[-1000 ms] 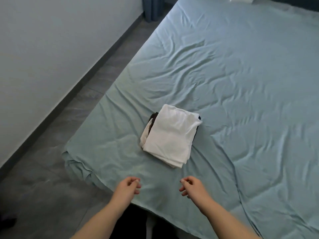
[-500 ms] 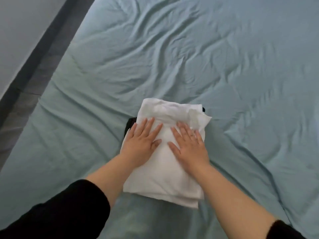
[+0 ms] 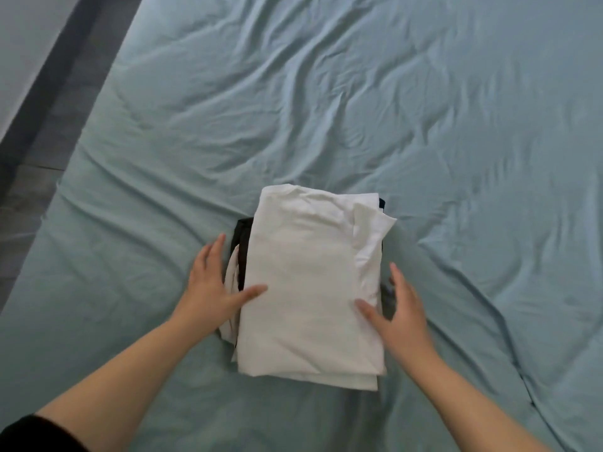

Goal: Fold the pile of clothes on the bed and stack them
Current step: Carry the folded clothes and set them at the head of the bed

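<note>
Bracing the stack (image 3: 310, 288) from both sides: at 9 o'clock with the left hand (image 3: 210, 288), fingers straight and close together along the flank, thumb laid over onto the white top; at 3 o'clock with the right hand (image 3: 403, 316), fingers straight beside the edge, thumb resting on the white top. Open on both sides, touching only, with nothing pinched or curled round. Lying flat on the sheet (image 3: 424, 125), about mid-frame and a little toward 6 o'clock, with a folded white cloth (image 3: 303, 256) uppermost. Squared off along the 6 o'clock edge, where thin white layers step out one below another. Ragged along the 9 o'clock edge, with a black cloth (image 3: 242, 238) poking out at 10 o'clock just past the left fingertips and a white fold bulging beneath it. Loose at 2 o'clock, where a white flap juts past the corner, and showing a dark sliver at 1 o'clock. Rumpled all round, with soft ridges running toward 12 o'clock and one long crease toward 4 o'clock. Stretching wide toward 12, 2 and 3 o'clock; narrower toward 9 o'clock, ending at the bed's slanted edge. Beyond that edge, grey floor (image 3: 45, 132) at 10 o'clock and pale wall (image 3: 19, 40) at 11. At 7 o'clock, a black sleeve (image 3: 32, 433) on the left arm.
</note>
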Demonstrator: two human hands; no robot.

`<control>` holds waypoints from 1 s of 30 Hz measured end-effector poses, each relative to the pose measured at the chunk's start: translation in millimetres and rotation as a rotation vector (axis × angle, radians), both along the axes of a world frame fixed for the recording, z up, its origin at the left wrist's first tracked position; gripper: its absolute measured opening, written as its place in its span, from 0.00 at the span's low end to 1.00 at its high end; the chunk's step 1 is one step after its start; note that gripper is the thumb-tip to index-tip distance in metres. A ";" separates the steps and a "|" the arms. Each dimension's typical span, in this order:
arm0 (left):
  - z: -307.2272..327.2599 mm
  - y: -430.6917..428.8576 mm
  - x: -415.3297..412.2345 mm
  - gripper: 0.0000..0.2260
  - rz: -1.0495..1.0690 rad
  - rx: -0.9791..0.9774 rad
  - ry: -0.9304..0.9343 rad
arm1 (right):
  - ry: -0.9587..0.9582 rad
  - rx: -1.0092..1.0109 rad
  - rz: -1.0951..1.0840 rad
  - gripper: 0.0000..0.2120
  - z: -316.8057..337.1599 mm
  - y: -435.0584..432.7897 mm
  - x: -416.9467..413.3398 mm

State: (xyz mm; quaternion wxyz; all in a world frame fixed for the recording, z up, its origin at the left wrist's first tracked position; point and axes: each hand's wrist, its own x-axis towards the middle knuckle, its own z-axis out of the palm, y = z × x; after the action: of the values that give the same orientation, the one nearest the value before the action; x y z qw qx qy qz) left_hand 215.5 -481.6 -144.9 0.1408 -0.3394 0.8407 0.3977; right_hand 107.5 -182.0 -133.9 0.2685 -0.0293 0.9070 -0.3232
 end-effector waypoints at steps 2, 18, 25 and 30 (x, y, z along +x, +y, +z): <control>1.3 8.3 -5.0 0.56 0.351 0.288 -0.001 | -0.279 -0.235 -0.302 0.44 0.5 -2.1 -4.9; 73.8 76.0 2.3 0.15 0.492 0.636 -0.121 | -0.641 -0.382 -0.662 0.22 64.2 1.1 32.4; 178.5 126.5 32.3 0.11 0.203 0.654 -0.052 | -0.480 -0.483 -0.927 0.17 169.8 61.6 123.7; 252.7 169.3 36.7 0.12 -0.007 0.623 -0.075 | -0.388 -0.593 -1.063 0.18 234.4 106.3 175.6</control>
State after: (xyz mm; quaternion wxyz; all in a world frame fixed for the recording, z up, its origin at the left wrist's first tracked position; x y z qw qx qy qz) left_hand 252.2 -312.3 107.8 0.2701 -0.2916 0.6739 0.6228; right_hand 283.1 -75.7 100.5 0.2113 0.4109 0.6046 -0.6488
